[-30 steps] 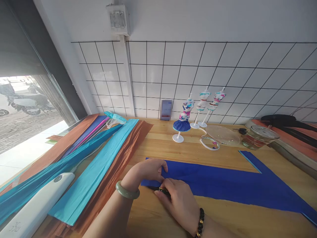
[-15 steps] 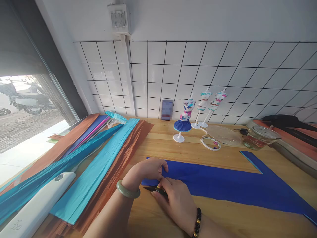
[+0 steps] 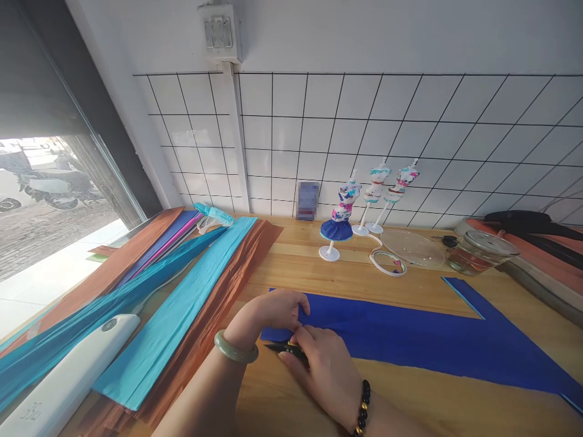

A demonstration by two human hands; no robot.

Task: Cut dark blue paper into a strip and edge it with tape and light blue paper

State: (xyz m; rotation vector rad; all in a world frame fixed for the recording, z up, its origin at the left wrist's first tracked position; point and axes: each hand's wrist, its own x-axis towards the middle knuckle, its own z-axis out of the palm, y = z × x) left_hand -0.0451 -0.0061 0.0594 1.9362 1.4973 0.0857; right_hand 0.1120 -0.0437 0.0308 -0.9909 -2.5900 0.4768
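Note:
A dark blue strip of crepe paper or cloth lies across the table and bends at its right end. At its left end, my left hand, with a green bangle on the wrist, pinches the strip with curled fingers. My right hand, wearing a beaded bracelet, touches the left fingertips and also presses on the strip. Held in the right palm are small black snips, their pointed tip toward the left and the rest hidden by the fingers. Exactly what the meeting fingertips grip is hidden.
Turquoise strips and brown strips lie at left beside a white power bank. Behind the blue strip stands a small dress form with a blue skirt, near two others. A tape roll and glass jar are to the right.
Both hands stay in the same place with the same hold. Only the camera view shifts very slightly.

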